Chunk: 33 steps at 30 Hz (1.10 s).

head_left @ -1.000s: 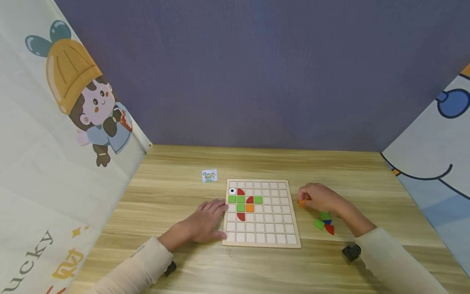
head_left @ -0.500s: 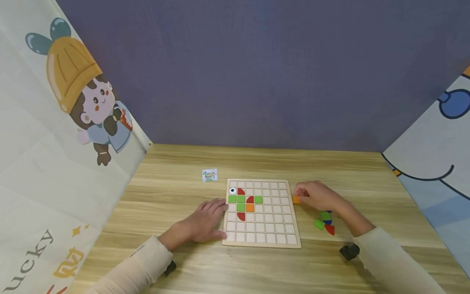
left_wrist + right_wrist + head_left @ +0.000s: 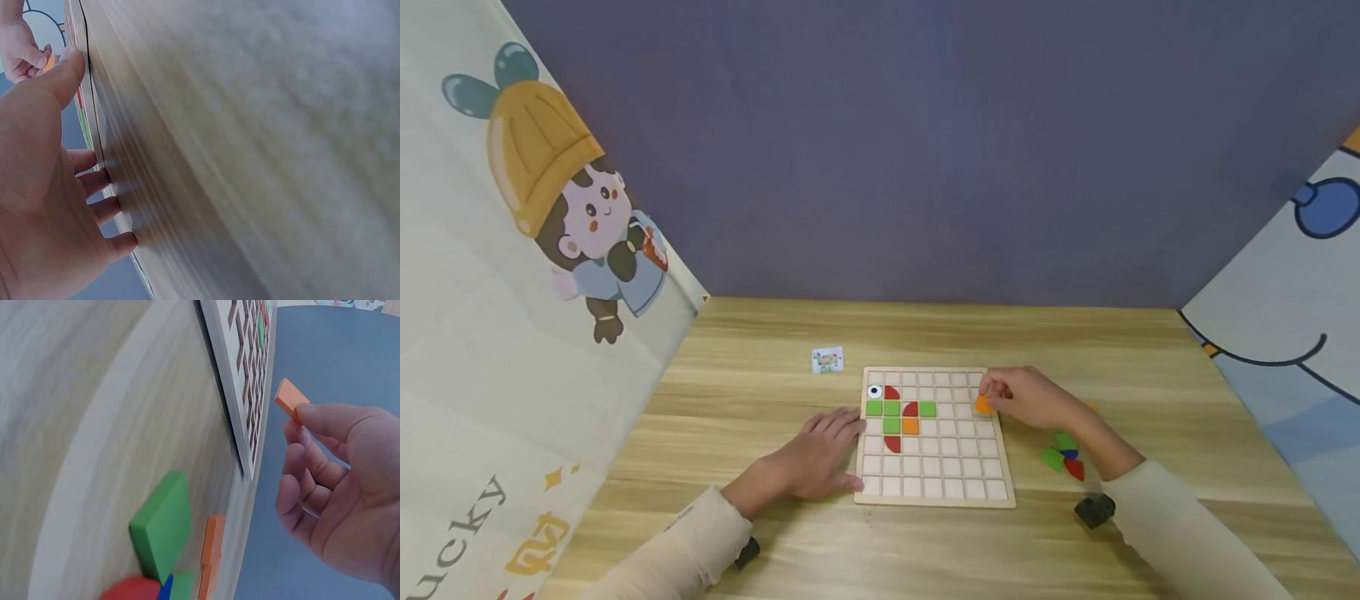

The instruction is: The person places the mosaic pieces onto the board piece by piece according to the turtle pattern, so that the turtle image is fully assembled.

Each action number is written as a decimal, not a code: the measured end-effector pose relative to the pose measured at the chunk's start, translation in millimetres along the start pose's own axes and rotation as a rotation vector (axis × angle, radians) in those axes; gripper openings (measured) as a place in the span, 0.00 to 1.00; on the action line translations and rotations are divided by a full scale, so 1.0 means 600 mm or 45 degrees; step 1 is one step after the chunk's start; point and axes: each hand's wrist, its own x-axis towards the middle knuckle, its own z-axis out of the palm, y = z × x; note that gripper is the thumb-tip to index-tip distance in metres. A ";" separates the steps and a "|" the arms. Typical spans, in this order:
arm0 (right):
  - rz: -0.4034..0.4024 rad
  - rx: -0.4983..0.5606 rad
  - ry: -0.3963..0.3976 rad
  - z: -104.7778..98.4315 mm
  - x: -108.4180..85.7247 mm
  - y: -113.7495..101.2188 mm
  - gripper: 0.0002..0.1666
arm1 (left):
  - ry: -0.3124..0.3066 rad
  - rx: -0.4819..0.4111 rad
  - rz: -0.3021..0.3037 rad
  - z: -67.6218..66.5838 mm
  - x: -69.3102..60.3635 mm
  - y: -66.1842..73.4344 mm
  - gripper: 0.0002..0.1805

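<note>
My right hand (image 3: 1028, 397) pinches an orange tile (image 3: 290, 397) between thumb and fingers, over the right edge of a wooden grid board (image 3: 955, 468). The right wrist view shows the tile raised clear of the board. On the opposite side, my left hand (image 3: 817, 454) lies with outstretched fingers and thumb against the board's left edge. Set in the board's left part are a round eye tile (image 3: 875, 392), several green squares (image 3: 891, 425), an orange square (image 3: 910, 426) and red quarter-round tiles (image 3: 892, 444).
Loose green (image 3: 164, 525), red (image 3: 1074, 469), blue and orange (image 3: 213, 540) pieces lie right of the board, partly below the right forearm. A small picture card (image 3: 827, 359) rests behind the board's left corner. A dark wall (image 3: 940, 167) stands at the table's back.
My right hand has carried the orange tile leftward from the table beside the board to above the board's right edge. The left hand stays where it was.
</note>
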 end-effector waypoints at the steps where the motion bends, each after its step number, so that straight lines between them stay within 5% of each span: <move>1: -0.004 0.001 -0.007 0.001 0.002 -0.003 0.05 | 0.000 -0.002 -0.002 -0.001 0.000 0.000 0.50; 22: -0.156 0.105 -0.166 0.052 0.039 -0.055 0.07 | 0.001 -0.032 0.003 -0.004 -0.003 0.003 0.50; 33: -0.216 0.017 -0.176 0.075 0.055 -0.082 0.06 | 0.001 -0.019 0.015 -0.006 -0.001 0.004 0.49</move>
